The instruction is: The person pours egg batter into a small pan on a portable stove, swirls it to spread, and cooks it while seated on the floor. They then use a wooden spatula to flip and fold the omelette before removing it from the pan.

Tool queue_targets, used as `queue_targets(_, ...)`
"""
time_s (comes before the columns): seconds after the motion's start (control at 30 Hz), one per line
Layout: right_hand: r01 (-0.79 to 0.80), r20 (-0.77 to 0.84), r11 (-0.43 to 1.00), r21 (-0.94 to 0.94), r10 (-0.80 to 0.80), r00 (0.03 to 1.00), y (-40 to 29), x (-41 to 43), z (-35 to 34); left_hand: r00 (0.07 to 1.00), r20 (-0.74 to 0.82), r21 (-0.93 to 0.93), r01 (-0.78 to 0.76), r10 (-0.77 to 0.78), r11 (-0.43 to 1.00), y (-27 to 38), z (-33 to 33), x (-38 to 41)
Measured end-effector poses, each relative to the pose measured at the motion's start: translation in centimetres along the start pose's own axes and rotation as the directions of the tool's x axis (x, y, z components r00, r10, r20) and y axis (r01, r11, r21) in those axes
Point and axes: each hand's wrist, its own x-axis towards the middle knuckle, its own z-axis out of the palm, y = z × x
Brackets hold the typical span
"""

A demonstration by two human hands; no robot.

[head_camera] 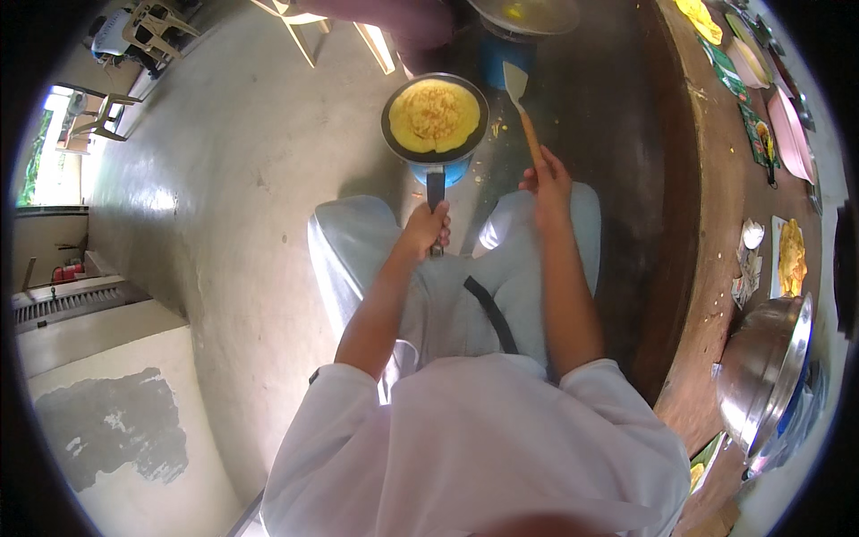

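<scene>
My left hand (427, 230) grips the black handle of a frying pan (435, 158), which sits over a blue stove or canister on the floor, mostly hidden beneath it. A round yellow pancake or omelette (435, 115), browned in the middle and slightly split at its near edge, covers most of the pan. In my right hand (551, 182) is a spatula (529, 127) with a wooden handle and a pale flat blade. The blade points away from me, to the right of the pan and apart from it.
A wooden table (711, 168) along the right bears pink tubs (792, 134), a large steel bowl (762, 376) and a tray with a yellow-brown flat food (792, 258). Ahead are a second pan (527, 17) on a blue base, a person's sleeve (402, 23) and a plastic chair (302, 27).
</scene>
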Motion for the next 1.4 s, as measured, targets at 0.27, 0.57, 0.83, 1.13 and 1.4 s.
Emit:
queue_targets(0.27,0.014,0.041,0.998,-0.054,-0.011,0.999,-0.2,-0.4,0.4,0.99,-0.141,-0.025,-0.023,0.02,0.999,0.1,0.5,-0.5)
queue_targets(0.57,0.032,0.029,0.999,-0.012,-0.032,0.999,-0.3,-0.2,0.4,0.998,-0.07,-0.017,-0.004,0.003,1.0,0.7,-1.0,-0.1)
queue_targets(0.83,0.011,0.013,0.999,-0.033,-0.011,1.0,-0.5,-0.5,0.6,0.992,-0.125,0.041,-0.015,0.02,0.999,0.4,-1.3,-0.3)
queue_targets(1.13,0.018,0.03,1.0,-0.01,-0.017,0.999,0.2,-0.5,0.6,0.986,-0.145,0.146,-0.059,0.08,0.988,2.3,-1.4,0.5)
queue_targets(1.4,0.057,0.011,0.997,-0.052,-0.056,0.998,0.2,0.2,0.5,0.99,-0.121,0.147,-0.054,0.072,0.988,2.5,-1.2,1.1)
